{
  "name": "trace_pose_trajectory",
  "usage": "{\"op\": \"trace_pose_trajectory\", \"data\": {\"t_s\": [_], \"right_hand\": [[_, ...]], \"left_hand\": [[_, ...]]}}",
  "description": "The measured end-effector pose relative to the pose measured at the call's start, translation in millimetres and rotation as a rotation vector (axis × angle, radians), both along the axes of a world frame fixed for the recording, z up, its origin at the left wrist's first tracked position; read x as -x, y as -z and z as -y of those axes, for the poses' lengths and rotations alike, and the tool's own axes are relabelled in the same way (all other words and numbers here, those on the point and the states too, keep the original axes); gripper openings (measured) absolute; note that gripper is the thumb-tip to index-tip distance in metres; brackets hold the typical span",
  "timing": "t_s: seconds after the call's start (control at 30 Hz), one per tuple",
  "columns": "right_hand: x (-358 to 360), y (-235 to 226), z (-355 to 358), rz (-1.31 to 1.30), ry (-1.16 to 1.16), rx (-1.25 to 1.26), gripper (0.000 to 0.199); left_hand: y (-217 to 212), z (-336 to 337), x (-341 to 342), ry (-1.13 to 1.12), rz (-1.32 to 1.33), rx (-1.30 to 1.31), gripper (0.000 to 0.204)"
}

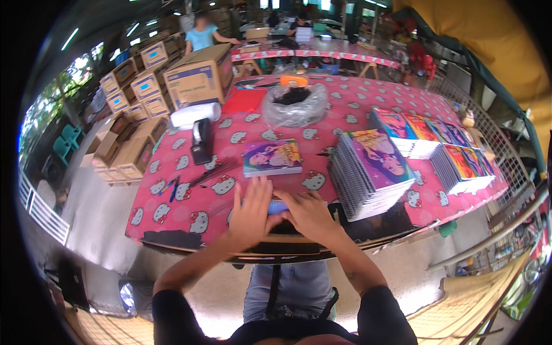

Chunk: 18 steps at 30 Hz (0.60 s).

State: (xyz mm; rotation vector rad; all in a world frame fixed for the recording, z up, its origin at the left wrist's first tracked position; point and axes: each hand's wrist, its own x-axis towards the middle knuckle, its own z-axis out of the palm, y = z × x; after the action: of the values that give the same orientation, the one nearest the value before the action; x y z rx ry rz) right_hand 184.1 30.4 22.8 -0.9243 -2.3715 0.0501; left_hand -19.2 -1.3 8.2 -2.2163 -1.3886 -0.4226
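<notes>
At the near edge of the table, my left hand (251,211) lies with stretched fingers beside a blue item (277,207), mostly covered. My right hand (311,214) reaches over the item from the other side, fingers extended and thumb toward my left hand. What kind of thing it is cannot be made out. Just beyond my hands lies a small stack of purple-covered notebooks (272,156). A tall stack of spiral-bound notebooks (371,169) with the same purple cover stands to the right of my right hand.
A black tape dispenser (202,141), a white roll (195,115) and pens (172,187) lie left. A plastic bag with black contents (294,106) sits farther back. More notebook stacks (417,133) stand right. Cardboard boxes (198,75) are at the left; a person (202,35) stands behind.
</notes>
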Motion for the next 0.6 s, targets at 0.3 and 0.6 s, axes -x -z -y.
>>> {"op": "trace_pose_trajectory", "data": {"t_s": [0.3, 0.6], "right_hand": [[-35.9, 52.7, 0.8, -0.979, -0.157, 0.674, 0.046], [-18.2, 63.8, 2.6, -0.937, -0.085, 0.518, 0.024]], "left_hand": [[-15.4, -13.6, 9.8, 0.307, 0.195, 0.174, 0.036], [12.6, 12.5, -13.3, 0.037, -0.074, 0.062, 0.087]]}}
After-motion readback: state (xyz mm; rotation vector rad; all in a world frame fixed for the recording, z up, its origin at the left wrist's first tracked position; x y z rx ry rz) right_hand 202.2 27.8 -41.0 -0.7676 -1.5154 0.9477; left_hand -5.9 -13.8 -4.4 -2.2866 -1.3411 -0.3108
